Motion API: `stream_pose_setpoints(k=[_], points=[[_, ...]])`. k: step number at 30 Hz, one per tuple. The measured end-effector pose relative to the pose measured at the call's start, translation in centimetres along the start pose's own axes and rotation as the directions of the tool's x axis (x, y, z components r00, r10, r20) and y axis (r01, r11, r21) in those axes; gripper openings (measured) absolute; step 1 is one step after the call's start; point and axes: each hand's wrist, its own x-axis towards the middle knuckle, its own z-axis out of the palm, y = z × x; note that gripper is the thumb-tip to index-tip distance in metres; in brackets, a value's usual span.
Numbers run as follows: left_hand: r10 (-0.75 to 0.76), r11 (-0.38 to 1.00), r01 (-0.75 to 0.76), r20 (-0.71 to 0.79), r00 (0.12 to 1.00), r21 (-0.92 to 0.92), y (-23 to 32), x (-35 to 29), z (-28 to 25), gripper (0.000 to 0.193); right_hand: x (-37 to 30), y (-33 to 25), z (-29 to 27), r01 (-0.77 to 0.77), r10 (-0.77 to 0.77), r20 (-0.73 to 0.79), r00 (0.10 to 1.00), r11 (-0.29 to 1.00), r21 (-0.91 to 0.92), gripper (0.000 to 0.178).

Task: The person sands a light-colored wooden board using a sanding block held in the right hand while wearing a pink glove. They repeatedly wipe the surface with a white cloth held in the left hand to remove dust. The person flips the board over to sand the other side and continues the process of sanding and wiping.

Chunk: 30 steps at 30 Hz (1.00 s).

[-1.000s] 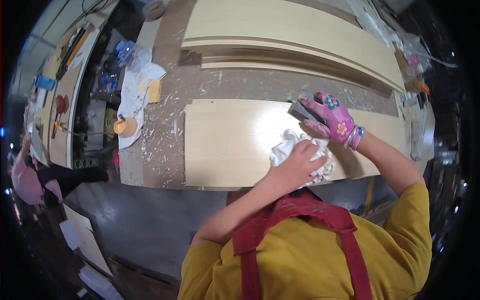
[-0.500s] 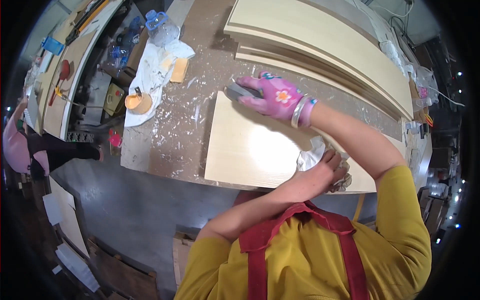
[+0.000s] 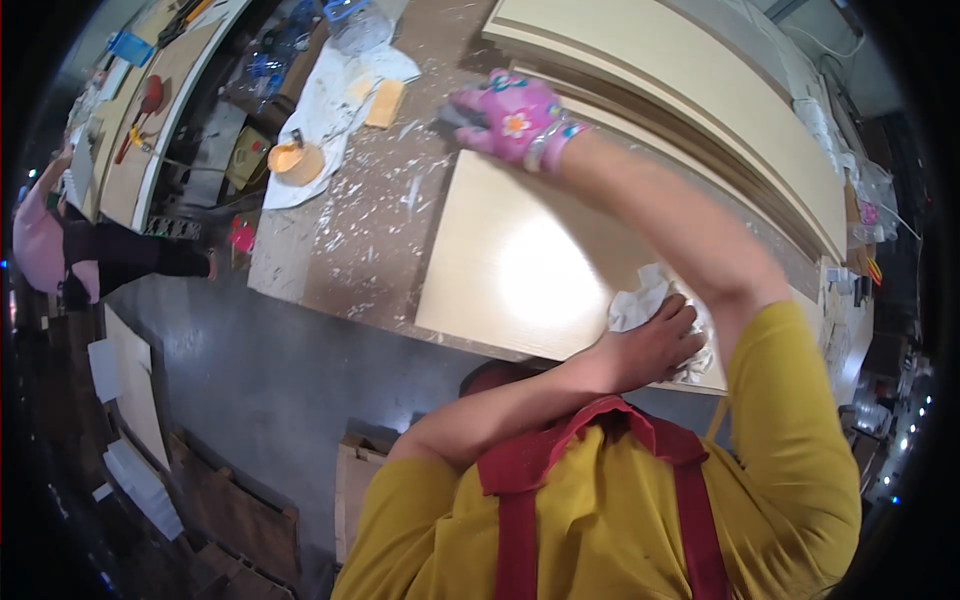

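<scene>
A pale, smooth wooden panel lies flat along the near edge of the workbench, bright with reflected light. My right hand, in a pink flowered glove, is closed round a small grey block just beyond the panel's far left corner. The glove partly covers the block. My bare left hand grips a crumpled white cloth at the panel's near right part. My left forearm reaches across my front to get there. Whether the cloth is pressed against the panel is hard to see.
Long pale boards are stacked at the back right of the paint-spotted workbench. Left of the panel are an orange tub, a white rag, a yellow block and a plastic jug. Another person stands far left.
My right hand has moved the grey block away from me, off the panel's far left corner. My left hand keeps its hold on the cloth. The whole view has shifted a little.
</scene>
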Motion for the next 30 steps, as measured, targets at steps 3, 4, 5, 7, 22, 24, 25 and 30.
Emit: stream_pose_setpoints(k=[3, 4, 5, 7, 22, 24, 25, 30], points=[[-0.036, 0.994, 0.028, -0.078, 0.996, -0.103, -0.4, -0.7, -1.1, 0.039, -4.0, -3.1, -3.0, 0.286, -0.261, -0.149, 0.954, 0.941, 0.182, 0.042], [-0.063, 0.99, 0.053, -0.08, 0.995, -0.13, -0.6, -1.1, -0.4, 0.037, -5.9, -5.1, -1.5, 0.357, -0.344, -0.099, 0.934, 0.915, 0.188, 0.041], [-0.085, 0.985, 0.072, -0.078, 0.993, -0.159, -0.7, -1.3, 0.2, 0.036, -7.4, -6.6, 0.1, 0.421, -0.42, -0.05, 0.906, 0.886, 0.194, 0.041], [-0.351, 0.606, 0.282, 0.068, 0.934, -0.744, 0.4, -0.8, -1.6, 0.034, -7.5, -8.1, 1.9, 0.501, -0.492, -0.103, 0.865, 0.857, 0.118, 0.042], [-0.084, 0.986, 0.065, -0.128, 0.988, -0.152, -0.9, -1.0, 2.3, 0.051, -3.3, -8.0, -0.4, 0.351, -0.345, -0.084, 0.935, 0.934, 0.069, 0.039], [-0.209, 0.805, 0.172, 0.0, 0.978, -0.568, -0.1, -1.4, -1.1, 0.045, -7.1, -10.9, 4.6, 0.425, -0.424, -0.053, 0.904, 0.88, 0.214, 0.043], [-0.265, 0.683, 0.262, 0.102, 0.959, -0.682, 0.0, -1.5, -1.7, 0.043, -7.6, -11.2, 3.3, 0.368, -0.351, -0.112, 0.93, 0.901, 0.231, 0.036], [-0.02, 1.0, 0.022, -0.156, 0.988, 0.014, -0.5, -0.6, 1.9, 0.044, -2.6, -1.7, -1.4, 0.059, -0.076, -0.218, 0.973, 0.995, -0.083, 0.045]])
